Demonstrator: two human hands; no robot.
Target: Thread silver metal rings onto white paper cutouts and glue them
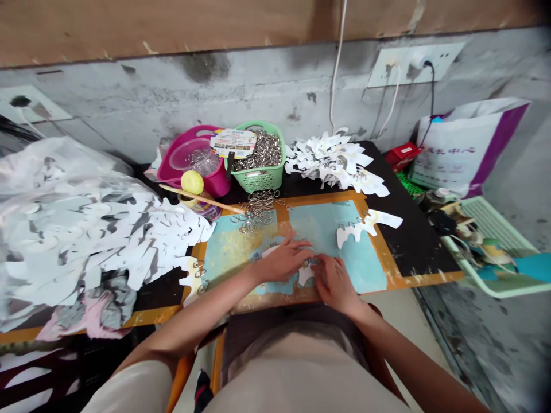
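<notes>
My left hand (282, 259) lies flat, fingers stretched, pressing a white paper cutout (306, 275) onto the blue mat (365, 261). My right hand (333, 281) is just to its right, fingers curled and pinched at the cutout's edge; what they grip is too small to make out. A loose pile of metal rings (257, 209) lies on the mat beyond my hands. Another white cutout (365, 225) rests on the mat to the right.
A green basket (260, 178) of rings and a pink tub (196, 163) stand at the back. White cutouts are stacked at back centre (333, 160) and heaped at left (86, 229). A white-purple bag (465, 149) and a green tray (495, 252) sit right.
</notes>
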